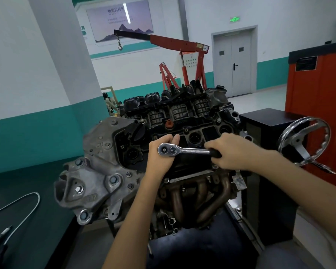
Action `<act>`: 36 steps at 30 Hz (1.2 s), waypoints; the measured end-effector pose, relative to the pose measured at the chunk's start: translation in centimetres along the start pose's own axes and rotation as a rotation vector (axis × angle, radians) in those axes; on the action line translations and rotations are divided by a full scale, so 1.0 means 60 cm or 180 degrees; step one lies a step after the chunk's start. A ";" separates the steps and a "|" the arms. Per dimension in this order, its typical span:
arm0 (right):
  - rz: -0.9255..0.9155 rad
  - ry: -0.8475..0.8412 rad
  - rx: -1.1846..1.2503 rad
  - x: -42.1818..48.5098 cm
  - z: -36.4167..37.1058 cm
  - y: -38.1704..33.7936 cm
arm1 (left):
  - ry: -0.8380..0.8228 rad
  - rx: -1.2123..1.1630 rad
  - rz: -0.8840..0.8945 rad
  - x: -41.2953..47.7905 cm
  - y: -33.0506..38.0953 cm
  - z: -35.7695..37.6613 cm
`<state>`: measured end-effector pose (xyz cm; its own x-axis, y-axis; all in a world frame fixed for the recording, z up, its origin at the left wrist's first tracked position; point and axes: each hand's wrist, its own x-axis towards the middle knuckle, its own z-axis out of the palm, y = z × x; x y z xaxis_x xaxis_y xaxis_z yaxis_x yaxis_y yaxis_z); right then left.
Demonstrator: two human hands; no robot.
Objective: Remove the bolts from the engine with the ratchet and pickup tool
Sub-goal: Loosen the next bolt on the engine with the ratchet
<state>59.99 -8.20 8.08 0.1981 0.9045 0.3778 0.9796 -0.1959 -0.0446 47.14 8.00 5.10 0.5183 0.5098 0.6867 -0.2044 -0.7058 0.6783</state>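
The engine (97, 171) stands on a stand in the middle of the view, black valve cover on top. A chrome ratchet (184, 150) lies level over the cover. My left hand (159, 158) cups the ratchet head from below, fingers curled round it. My right hand (235, 152) grips the black handle at the right end. The socket and the bolt under the head are hidden by my left hand. The flexible pickup tool (25, 212) lies looped on the dark green bench at lower left.
A chrome handwheel (306, 144) on the black engine stand juts out at right, near my right forearm. A red engine crane (182, 55) stands behind the engine. An orange cabinet (318, 94) is at far right, a grey pillar (62, 55) at left.
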 end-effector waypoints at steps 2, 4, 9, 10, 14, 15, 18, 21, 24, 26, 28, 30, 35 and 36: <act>0.0230 -0.0002 0.0647 -0.023 0.041 -0.024 | 0.0323 -0.0338 -0.0150 -0.003 -0.003 0.012; 0.0498 0.0021 0.1616 -0.051 0.097 -0.068 | 0.0590 -0.0445 -0.0206 -0.001 -0.004 0.023; 0.0983 0.0262 0.3393 -0.070 0.181 -0.184 | 0.0824 -0.0519 -0.0118 -0.002 0.003 0.044; 0.1008 0.0275 0.3340 -0.068 0.178 -0.184 | 0.0768 -0.0464 -0.0118 -0.002 0.002 0.040; 0.0756 0.0007 0.1980 -0.055 0.123 -0.089 | -0.0054 0.0300 0.0055 0.002 -0.007 -0.002; 0.0615 -0.0117 0.1576 -0.048 0.099 -0.059 | -0.0194 0.0478 0.0154 0.003 -0.006 -0.012; 0.0207 -0.0216 0.0404 -0.013 0.021 0.000 | -0.0420 0.0569 0.0346 0.011 0.000 -0.020; 0.0065 0.0046 -0.0173 0.005 -0.008 0.011 | -0.0366 0.0319 0.0155 0.011 0.002 -0.006; 0.0364 0.0116 0.0310 -0.018 0.040 -0.013 | 0.0131 -0.0127 -0.0013 0.002 -0.001 0.008; 0.0608 0.0090 0.1262 -0.045 0.087 -0.053 | 0.0432 -0.0313 -0.0066 0.000 -0.001 0.017; 0.0833 0.0105 0.2416 -0.066 0.130 -0.107 | 0.0619 -0.0348 -0.0130 0.001 0.005 0.030; 0.0989 0.0106 0.3287 -0.075 0.161 -0.163 | 0.0652 -0.0346 -0.0081 0.001 0.009 0.040; 0.0821 0.0026 0.2251 -0.060 0.131 -0.124 | 0.0038 0.0213 0.0059 0.001 -0.005 -0.003; 0.0677 -0.0059 0.1731 -0.053 0.111 -0.091 | -0.0198 0.0416 0.0096 0.002 -0.007 -0.018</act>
<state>54.23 -7.46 0.97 0.3882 0.8740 0.2924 0.7937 -0.1558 -0.5880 46.42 8.88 5.21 0.5647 0.4588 0.6860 -0.1130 -0.7804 0.6149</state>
